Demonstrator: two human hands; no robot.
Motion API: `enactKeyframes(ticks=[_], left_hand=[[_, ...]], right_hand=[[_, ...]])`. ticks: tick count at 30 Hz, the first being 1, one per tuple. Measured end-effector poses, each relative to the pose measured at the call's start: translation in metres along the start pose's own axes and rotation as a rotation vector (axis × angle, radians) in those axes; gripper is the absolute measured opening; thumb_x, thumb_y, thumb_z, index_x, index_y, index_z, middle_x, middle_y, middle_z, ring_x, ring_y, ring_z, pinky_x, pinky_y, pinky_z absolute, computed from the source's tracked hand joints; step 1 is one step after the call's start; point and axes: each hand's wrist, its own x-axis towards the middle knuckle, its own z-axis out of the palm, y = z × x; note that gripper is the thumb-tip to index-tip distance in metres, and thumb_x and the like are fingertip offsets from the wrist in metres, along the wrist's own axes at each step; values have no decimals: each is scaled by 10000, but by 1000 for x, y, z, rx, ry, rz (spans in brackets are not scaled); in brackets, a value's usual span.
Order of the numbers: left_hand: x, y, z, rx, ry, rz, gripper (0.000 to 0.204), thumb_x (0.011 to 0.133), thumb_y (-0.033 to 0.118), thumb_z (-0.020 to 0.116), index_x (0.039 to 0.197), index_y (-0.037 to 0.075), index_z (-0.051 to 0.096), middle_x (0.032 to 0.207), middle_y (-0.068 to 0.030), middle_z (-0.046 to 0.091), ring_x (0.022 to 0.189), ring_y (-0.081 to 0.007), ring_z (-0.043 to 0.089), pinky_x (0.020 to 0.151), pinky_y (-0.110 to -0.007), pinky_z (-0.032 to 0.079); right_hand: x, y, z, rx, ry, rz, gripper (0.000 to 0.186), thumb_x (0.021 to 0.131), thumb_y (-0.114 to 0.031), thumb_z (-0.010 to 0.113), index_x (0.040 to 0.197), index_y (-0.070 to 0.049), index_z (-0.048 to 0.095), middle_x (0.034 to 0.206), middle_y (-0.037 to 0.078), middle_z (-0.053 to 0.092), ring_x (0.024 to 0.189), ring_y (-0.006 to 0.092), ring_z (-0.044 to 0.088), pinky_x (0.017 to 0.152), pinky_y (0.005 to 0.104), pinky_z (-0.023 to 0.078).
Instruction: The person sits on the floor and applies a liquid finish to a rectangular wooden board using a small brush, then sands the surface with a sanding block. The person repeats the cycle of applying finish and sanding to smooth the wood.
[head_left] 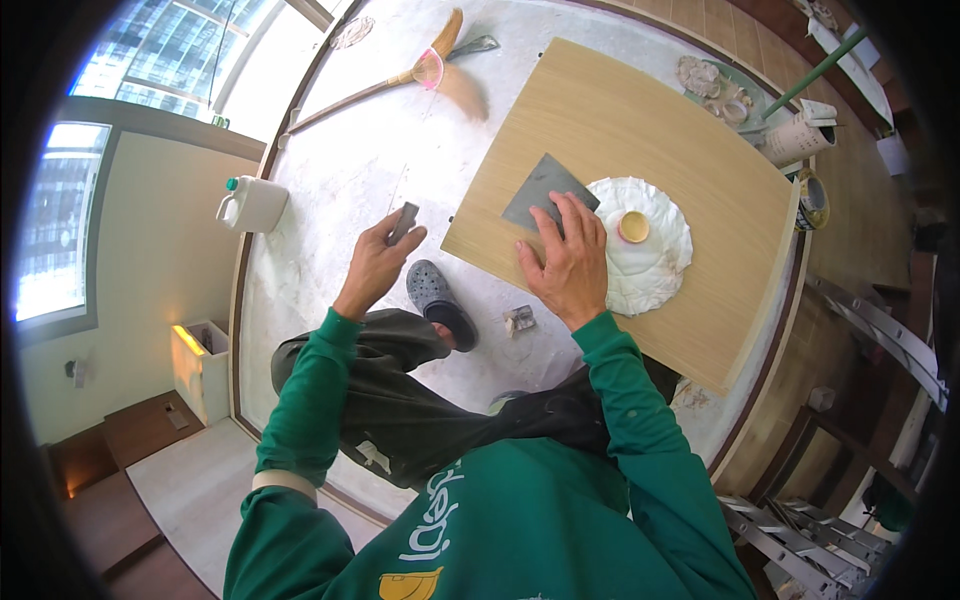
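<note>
My left hand (375, 262) is closed around a small dark grey block (404, 223), held in the air left of a light wood-grain board (560, 95). On the board lies a flat dark grey sheet (530, 195), perhaps sandpaper. My right hand (568, 250) rests with fingers stretched out over the sheet's right corner, palm down. Beside it, and partly behind that hand, sits a round crinkled white cloth or pad (660, 260). A small round yellowish cup or lid (633, 227) stands on the white pad.
A broom (400, 78) lies on the dusty floor at the far left. A white jug with a green cap (252, 204) stands by the left wall. A small crumpled piece (519, 320) lies near my shoe (440, 300). Ladders (880, 330) and a tin (812, 200) are at right.
</note>
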Motion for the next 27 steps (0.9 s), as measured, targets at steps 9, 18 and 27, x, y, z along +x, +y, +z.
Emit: enactKeyframes(ticks=[9, 18, 27], left_hand=[[-8, 2, 69, 488, 229, 470, 482, 951, 158, 657, 1411, 38, 583, 1457, -145, 585, 1228, -350, 547, 1029, -450, 418], [100, 64, 96, 566, 303, 605, 527, 977, 331, 619, 1398, 18, 566, 1454, -136, 579, 1186, -359, 554, 998, -488, 408], [32, 19, 79, 687, 290, 597, 529, 972, 336, 621, 1395, 21, 572, 1452, -127, 580, 1176, -349, 558, 1001, -476, 413]], right_hand=[[-1, 2, 1, 13, -15, 7, 467, 855, -259, 703, 1250, -20, 626, 1394, 216, 538, 1338, 398, 464, 1118, 530, 357], [2, -3, -2, 24, -27, 15, 462, 852, -242, 717, 1251, -26, 631, 1401, 186, 533, 1345, 384, 465, 1113, 512, 359], [4, -1, -5, 17, -33, 16, 473, 857, -251, 694, 1257, -18, 594, 1382, 222, 523, 1331, 403, 465, 1106, 533, 367]])
